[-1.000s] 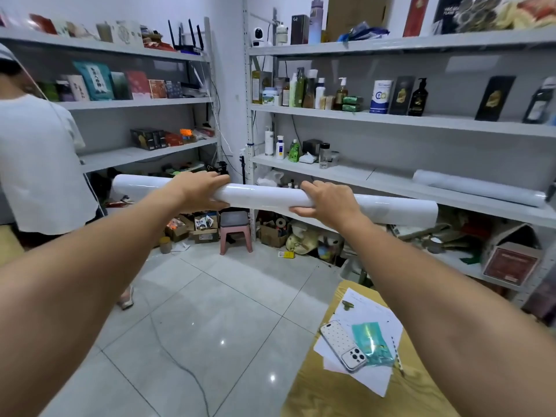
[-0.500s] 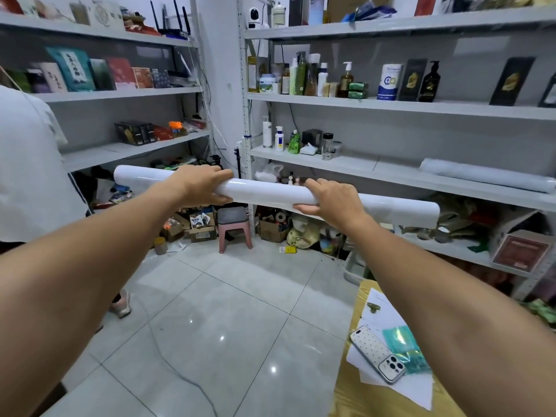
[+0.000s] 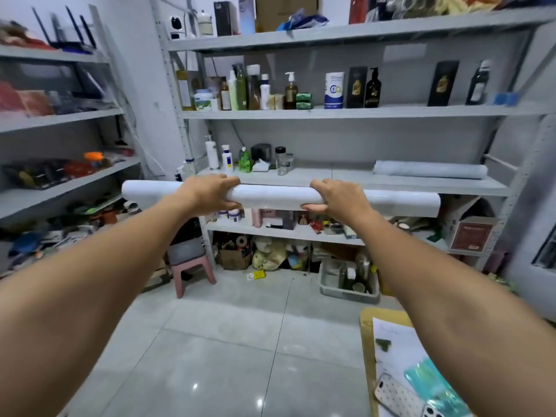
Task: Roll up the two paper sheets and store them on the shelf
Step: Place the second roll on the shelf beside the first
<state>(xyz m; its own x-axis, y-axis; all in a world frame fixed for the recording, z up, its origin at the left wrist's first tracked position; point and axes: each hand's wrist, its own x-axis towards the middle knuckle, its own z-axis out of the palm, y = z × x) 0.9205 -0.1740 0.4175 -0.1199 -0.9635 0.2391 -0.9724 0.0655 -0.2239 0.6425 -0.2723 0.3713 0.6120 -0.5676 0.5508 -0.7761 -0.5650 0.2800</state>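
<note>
I hold a long white paper roll [image 3: 276, 196] level at arm's length in front of the grey shelf [image 3: 343, 179]. My left hand [image 3: 210, 192] grips it left of its middle, fingers curled over the top. My right hand [image 3: 338, 196] grips it right of the middle in the same way. Both ends of the roll stick out past my hands. A second white paper roll [image 3: 430, 170] lies on the same shelf board at the right, behind and above the held roll's right end.
Bottles and a jar [image 3: 279, 161] stand on the shelf's left part. A pink stool [image 3: 189, 263] and a grey bin [image 3: 349, 281] stand on the tiled floor below. A wooden table [image 3: 368, 350] with papers and a phone [image 3: 400, 398] is at lower right.
My view has turned right and moved closer to the shelf, carrying the roll toward it. The person in the white shirt at left is no longer in view.
</note>
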